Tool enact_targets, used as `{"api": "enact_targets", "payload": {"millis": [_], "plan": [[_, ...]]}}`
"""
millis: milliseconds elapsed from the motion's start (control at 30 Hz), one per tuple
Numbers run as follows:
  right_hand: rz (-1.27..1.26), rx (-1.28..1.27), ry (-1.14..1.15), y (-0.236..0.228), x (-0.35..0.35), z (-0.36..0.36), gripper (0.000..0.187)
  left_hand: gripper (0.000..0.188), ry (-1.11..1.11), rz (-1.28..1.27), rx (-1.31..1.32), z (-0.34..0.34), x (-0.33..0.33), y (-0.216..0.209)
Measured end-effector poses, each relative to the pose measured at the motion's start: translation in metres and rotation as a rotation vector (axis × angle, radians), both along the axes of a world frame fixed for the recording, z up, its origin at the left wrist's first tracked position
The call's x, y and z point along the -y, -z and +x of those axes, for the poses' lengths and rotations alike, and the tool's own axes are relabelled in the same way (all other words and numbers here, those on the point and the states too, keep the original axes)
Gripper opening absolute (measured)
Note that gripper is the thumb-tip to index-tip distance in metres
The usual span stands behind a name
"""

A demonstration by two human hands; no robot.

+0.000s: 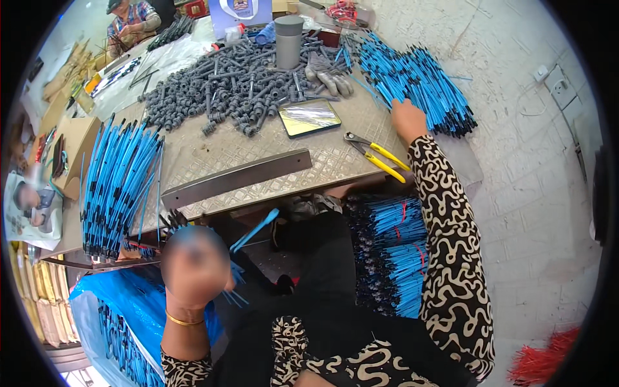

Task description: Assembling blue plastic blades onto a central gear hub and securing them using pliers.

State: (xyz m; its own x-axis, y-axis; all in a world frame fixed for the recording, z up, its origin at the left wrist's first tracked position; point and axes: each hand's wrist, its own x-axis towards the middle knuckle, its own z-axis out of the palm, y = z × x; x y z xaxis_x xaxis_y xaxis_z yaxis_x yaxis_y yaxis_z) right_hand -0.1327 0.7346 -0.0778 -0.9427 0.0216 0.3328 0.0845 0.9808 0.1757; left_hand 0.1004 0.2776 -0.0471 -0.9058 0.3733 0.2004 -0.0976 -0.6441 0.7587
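Observation:
Low at the left, beside the table edge, my left hand (195,267) is closed round a bunch of thin blue rods (237,293) with black ends. Black tips stick out above this hand, and a blue piece (258,229) juts out to its right; the hand itself is blurred. Reaching forward, my right hand (409,121) is at the near left edge of a large pile of blue rods (412,77) on the table. Its fingers are bent inward where one rod leads to them; the fingertips are partly hidden.
Another stack of blue rods (121,184) overhangs the table's left end. A metal bar (238,175), yellow-handled pliers (380,158), a shallow tin (310,118), grey fittings (219,90), a glove (329,76) and a grey cup (289,42) occupy the table. Bundled rods (403,258) lie below. Another person (134,24) sits far left.

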Motion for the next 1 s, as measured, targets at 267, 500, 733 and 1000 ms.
{"api": "enact_targets", "payload": {"millis": [267,500,733,1000], "plan": [[0.047,0.067,-0.166,0.004,-0.001,0.042,0.021,0.028,0.338,-0.062,0.082,0.009,0.020,0.001],[-0.015,-0.016,-0.121,0.006,0.007,0.049,0.024,0.028,0.165,-0.253,-0.049,0.012,-0.001,0.004],[-0.017,-0.015,-0.057,0.022,0.004,0.026,0.024,0.032,0.057,-0.270,0.140,0.016,0.002,0.005],[-0.112,-0.280,-0.138,-0.009,0.035,0.079,0.021,0.035,-0.129,-0.180,0.211,-0.002,-0.004,0.017]]}}
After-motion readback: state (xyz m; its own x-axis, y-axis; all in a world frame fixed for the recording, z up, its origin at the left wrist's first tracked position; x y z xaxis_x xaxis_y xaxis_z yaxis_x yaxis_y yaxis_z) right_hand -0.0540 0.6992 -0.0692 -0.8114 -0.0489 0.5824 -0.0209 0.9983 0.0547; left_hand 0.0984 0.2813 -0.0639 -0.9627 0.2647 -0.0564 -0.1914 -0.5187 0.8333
